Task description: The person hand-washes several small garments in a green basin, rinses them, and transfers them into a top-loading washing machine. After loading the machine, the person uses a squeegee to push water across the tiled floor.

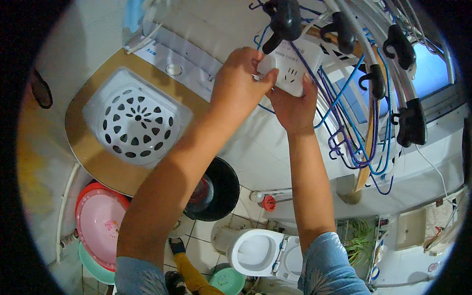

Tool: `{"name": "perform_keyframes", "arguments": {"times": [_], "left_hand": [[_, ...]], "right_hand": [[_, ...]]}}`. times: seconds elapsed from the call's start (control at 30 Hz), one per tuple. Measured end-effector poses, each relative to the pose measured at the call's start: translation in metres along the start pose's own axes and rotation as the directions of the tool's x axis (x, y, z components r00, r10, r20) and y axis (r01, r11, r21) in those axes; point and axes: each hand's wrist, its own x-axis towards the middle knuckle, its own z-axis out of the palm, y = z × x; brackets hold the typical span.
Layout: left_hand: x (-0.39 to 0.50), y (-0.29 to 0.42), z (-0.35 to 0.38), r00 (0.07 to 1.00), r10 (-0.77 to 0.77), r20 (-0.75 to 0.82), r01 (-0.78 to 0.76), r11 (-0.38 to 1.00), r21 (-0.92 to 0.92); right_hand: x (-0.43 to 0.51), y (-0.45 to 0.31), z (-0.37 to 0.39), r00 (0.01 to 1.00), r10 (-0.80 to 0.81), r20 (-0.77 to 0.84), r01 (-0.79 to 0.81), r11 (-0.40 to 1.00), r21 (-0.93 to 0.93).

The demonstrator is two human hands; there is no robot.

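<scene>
Both my hands are raised at a white electrical socket box (297, 66) with slotted outlets, below the hanging clothes hangers. My left hand (243, 70) pinches a white block (267, 63), which looks like a plug, against the left part of the box face. Its prongs, if any, are hidden. From below, my right hand (293, 107) grips the lower edge of the box, thumb on the right side of its face. A purple hanger (304, 61) crosses in front of the box.
Blue and purple hangers (354, 147) and poles with black hooked ends (411, 123) crowd the right. A washing machine (92, 158) bears a white perforated basket (136, 118). Lower down are a black bucket (230, 188), a pink basin (99, 221) and a toilet (254, 250).
</scene>
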Motion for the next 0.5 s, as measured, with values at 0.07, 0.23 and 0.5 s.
{"name": "perform_keyframes", "arguments": {"times": [0.07, 0.23, 0.5], "left_hand": [[0.002, 0.005, -0.009, 0.997, 0.038, 0.070, -0.049, 0.986, 0.161], [0.002, -0.017, -0.006, 0.997, -0.073, 0.023, 0.074, 0.996, -0.045], [-0.018, 0.005, -0.007, 0.993, -0.057, 0.108, 0.084, 0.961, -0.265]], "right_hand": [[0.003, 0.006, -0.002, 0.998, -0.022, 0.052, 0.020, 0.999, 0.033], [0.005, 0.014, 0.001, 0.995, -0.101, -0.004, 0.101, 0.993, 0.053], [-0.005, 0.012, -0.001, 0.991, -0.089, -0.098, 0.101, 0.988, 0.120]]}}
